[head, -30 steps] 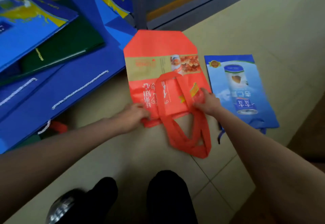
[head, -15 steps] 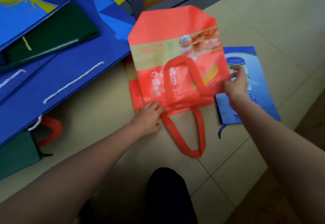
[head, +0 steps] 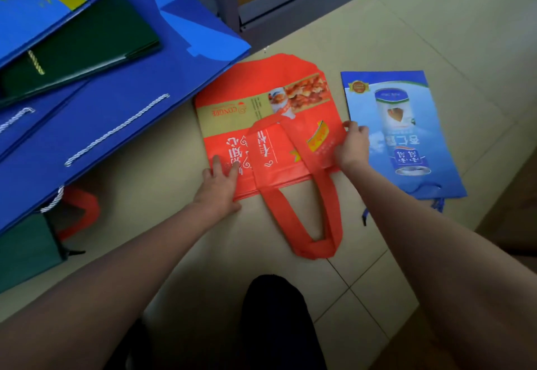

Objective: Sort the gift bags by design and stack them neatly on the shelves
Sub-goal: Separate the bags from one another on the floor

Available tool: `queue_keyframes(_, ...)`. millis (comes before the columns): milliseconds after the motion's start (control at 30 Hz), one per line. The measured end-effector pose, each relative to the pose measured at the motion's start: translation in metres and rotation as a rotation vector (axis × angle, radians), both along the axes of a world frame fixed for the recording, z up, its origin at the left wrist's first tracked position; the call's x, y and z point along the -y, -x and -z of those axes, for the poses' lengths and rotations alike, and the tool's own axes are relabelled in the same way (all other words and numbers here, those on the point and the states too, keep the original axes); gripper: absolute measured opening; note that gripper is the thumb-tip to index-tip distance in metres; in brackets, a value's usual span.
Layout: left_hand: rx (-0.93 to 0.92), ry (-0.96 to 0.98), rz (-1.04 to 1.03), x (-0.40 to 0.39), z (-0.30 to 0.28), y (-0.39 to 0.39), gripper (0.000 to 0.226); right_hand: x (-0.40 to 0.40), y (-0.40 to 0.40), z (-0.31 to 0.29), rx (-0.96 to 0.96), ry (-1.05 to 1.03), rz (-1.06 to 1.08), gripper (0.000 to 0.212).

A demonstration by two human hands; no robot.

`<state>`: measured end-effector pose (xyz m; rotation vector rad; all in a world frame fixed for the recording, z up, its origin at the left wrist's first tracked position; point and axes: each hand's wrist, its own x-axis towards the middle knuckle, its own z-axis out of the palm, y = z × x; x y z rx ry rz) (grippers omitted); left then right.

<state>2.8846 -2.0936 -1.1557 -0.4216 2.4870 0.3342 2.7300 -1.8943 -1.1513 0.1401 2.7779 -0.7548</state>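
The person is squaring up the red gift bag lying flat on the floor, mid-frame. The left hand is pressing flat-fingered at seven o'clock; the right hand is pinching the three-o'clock edge. Next probably calls for lifting it shelfward.

- Flat orange-red fabric gift bag: tan band across it, a food photograph, white characters, a yellow emblem, plain orange-red strap handles.
- Flat light-blue glossy gift bag: darker blue border, printed blue-and-white can, gold round seal.
- Large royal-blue paper gift bags: lighter blue panels, yellow swirl print, white twisted cord handles.
- Dark green paper gift bag: gold twisted cord.
- Beige tiled floor: thin dark grout lines.
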Motion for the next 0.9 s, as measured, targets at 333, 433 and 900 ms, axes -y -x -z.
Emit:
queue_keyframes(333, -0.134, 0.120, 0.135, -0.007, 0.006, 0.023, 0.064, -0.020, 0.000, 0.016, 0.229, -0.294, -0.191, 0.072)
queue_keyframes(433, -0.102, 0.142, 0.146, 0.005, -0.001, 0.027, 0.069, -0.023, -0.009, 0.012, 0.182, -0.336, -0.301, 0.079)
queue_keyframes(900, -0.413, 0.558, 0.012, 0.199, -0.176, -0.092, 0.062, 0.198, -0.067, -0.146, -0.040, 0.178, -0.713, 0.072)
